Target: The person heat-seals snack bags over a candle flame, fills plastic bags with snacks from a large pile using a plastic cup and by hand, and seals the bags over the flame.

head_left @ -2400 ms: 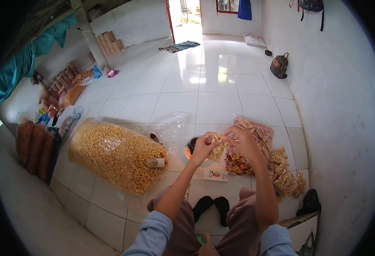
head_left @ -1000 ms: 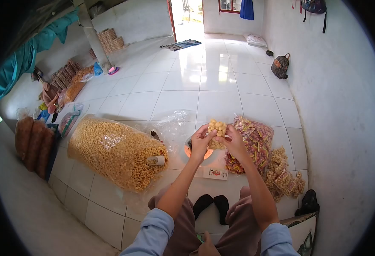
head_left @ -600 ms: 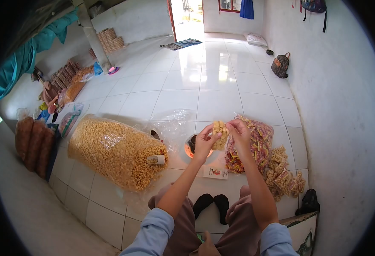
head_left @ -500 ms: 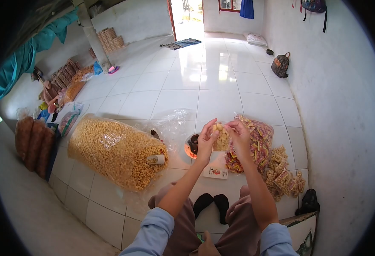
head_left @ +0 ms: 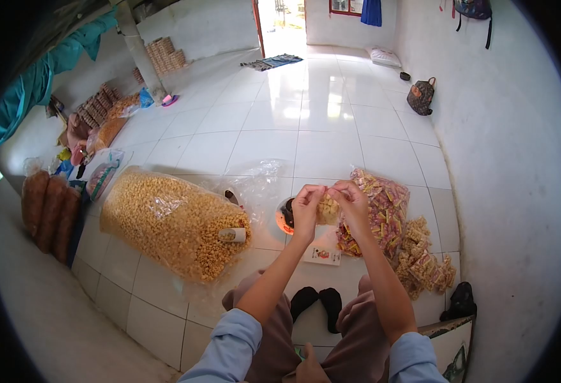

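My left hand (head_left: 306, 207) and my right hand (head_left: 352, 205) pinch the top edge of a small clear bag of yellow puffed snacks (head_left: 328, 209), their fingertips almost touching. The bag hangs between them above the floor. Behind my left hand, an orange-rimmed round container (head_left: 283, 223) with dark contents is partly hidden. A big clear sack of yellow snacks (head_left: 159, 217) lies to the left with a white scoop (head_left: 232, 235) at its mouth. Beside my right hand is a large bag of red and yellow packets (head_left: 382, 220).
Filled snack bags (head_left: 426, 268) lie in a pile at the right. A white printed card (head_left: 322, 255) is on the floor before my feet. Tall brown sacks (head_left: 49, 207) stand at the left; a person (head_left: 77, 134) is partly visible behind them. A backpack (head_left: 421, 97) leans against the right wall.
The snack bag has dropped slightly below my fingers, and its top edge is now pinched between both hands, which have come closer together.
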{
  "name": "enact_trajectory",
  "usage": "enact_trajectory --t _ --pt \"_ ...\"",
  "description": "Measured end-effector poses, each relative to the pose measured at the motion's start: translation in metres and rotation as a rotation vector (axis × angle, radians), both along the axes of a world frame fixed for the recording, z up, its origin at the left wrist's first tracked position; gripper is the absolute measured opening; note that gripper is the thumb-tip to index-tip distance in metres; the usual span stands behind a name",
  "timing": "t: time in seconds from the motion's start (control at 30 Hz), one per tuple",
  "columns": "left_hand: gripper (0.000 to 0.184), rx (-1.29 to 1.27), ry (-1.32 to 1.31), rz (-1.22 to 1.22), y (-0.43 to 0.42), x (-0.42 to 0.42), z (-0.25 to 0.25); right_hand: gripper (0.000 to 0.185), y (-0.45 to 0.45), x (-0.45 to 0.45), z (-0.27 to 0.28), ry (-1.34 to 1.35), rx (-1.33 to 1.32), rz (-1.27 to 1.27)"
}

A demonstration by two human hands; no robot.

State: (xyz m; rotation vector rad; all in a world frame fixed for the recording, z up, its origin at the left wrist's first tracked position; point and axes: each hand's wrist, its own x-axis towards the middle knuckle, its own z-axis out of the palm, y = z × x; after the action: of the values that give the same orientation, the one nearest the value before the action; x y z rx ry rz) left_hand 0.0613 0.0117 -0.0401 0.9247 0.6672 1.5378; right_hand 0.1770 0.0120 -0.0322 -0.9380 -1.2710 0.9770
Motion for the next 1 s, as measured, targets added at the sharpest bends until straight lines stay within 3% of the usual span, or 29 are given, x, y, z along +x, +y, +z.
enact_trajectory --t 0.17,0.37,0.43,0.67,0.77,0.87,1.0 --pt "0.011 -0.025 -0.086 0.06 0.003 -0.003 0.0 0.01 -0.01 -0.003 0.02 0.101 0.007 -0.017" --pt "0.013 -0.072 -0.105 -0.039 -0.007 0.007 0.013 0.008 -0.007 0.001 0.011 0.047 0.057 -0.122" --pt "0.016 -0.008 0.088 -0.038 -0.005 0.007 0.006 0.007 -0.006 0.0 0.011 -0.005 0.143 -0.146" --pt "0.015 -0.044 0.155 -0.024 0.002 -0.002 -0.004 0.007 -0.014 -0.004 0.022 0.036 0.115 -0.105" --pt "0.014 -0.029 0.119 -0.073 -0.001 -0.001 0.006 0.007 -0.009 0.001 0.012 -0.037 0.047 -0.064" --pt "0.013 -0.047 -0.069 -0.006 -0.004 0.004 0.014 0.007 -0.006 0.002 0.01 0.053 0.075 -0.099" --pt "0.013 0.024 0.11 0.018 0.002 -0.005 0.005 0.006 -0.007 0.002 0.013 0.029 0.102 -0.116"
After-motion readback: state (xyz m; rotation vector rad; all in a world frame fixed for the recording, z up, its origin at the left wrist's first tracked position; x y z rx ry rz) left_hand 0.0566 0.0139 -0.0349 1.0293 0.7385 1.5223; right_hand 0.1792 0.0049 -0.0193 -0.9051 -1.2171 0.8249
